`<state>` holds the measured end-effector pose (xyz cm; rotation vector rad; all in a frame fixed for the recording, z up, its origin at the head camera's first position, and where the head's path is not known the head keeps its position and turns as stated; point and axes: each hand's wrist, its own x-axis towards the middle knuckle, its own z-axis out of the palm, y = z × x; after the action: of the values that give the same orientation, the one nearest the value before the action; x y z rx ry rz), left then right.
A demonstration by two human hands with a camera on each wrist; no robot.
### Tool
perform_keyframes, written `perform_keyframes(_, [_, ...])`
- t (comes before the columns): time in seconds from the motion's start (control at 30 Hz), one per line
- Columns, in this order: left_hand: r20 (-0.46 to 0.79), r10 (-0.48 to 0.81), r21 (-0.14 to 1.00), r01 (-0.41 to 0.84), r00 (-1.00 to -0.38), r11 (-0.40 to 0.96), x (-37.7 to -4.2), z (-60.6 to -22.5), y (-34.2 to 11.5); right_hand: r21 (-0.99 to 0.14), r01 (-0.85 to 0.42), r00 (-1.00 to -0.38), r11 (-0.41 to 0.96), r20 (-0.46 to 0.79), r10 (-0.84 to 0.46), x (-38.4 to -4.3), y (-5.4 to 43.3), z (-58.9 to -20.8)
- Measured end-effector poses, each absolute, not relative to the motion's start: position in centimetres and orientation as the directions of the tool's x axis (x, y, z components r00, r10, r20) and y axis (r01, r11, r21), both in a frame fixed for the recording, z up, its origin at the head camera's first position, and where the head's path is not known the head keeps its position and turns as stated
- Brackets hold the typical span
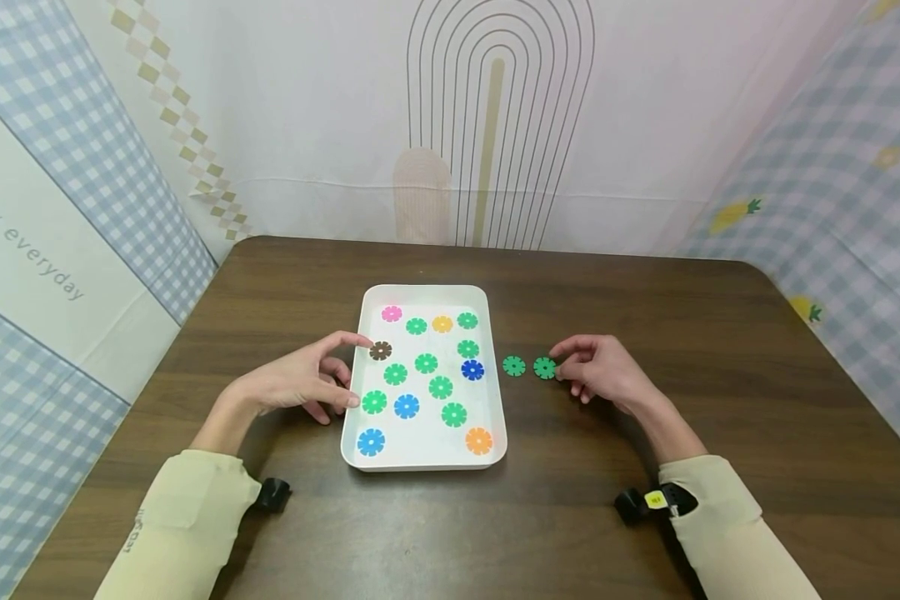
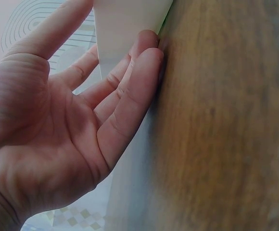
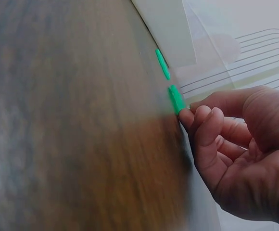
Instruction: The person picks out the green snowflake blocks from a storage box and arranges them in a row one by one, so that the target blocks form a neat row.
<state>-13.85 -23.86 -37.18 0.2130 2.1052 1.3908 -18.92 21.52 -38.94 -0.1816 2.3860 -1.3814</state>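
Observation:
My right hand (image 1: 603,371) pinches the right edge of a green notched plastic disc (image 1: 544,368), which lies flat, close on the table; the right wrist view shows this disc (image 3: 176,99) edge-on at the fingertips. Just left of it lies a second green disc (image 1: 513,366). Beside the white tray (image 1: 427,457), my left hand (image 1: 300,379) touches the left rim with index finger and thumb, the other fingers loosely bent along the outer wall. The index fingertip is right by a brown disc (image 1: 380,351). In the left wrist view, the palm (image 2: 57,130) holds nothing.
Inside the tray, several notched discs lie spread apart, among them a pink disc (image 1: 392,313), a dark blue disc (image 1: 472,370) and an orange disc (image 1: 478,441). Under everything is a brown wooden table (image 1: 607,292). Patterned cloth (image 1: 330,117) hangs behind it and along both sides.

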Motion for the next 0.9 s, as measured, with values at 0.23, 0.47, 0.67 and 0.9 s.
perform_keyframes(0.23, [-0.393,0.441,0.879,-0.189,-0.807,0.437,-13.9,-37.2,-23.9,-0.841,0.008,-0.939,0.542,-0.193,-0.286,-18.7,21.6,-38.3])
perform_keyframes(0.47, [-0.390,0.444,0.880,-0.186,-0.807,0.436,-13.9,-37.2,-23.9,-0.840,-0.097,-0.927,0.534,-0.119,-0.355,-17.1,19.1,-36.2])
perform_keyframes(0.67, [-0.391,0.444,0.879,-0.185,-0.806,0.439,-13.9,-37.2,-23.9,-0.845,-0.132,-0.897,0.517,-0.120,-0.425,-15.7,16.9,-35.5])
perform_keyframes(0.9, [-0.390,0.443,0.882,-0.188,-0.807,0.433,-13.9,-37.2,-24.0,-0.825,-0.195,-0.866,0.530,-0.109,-0.489,-14.8,14.5,-35.8])
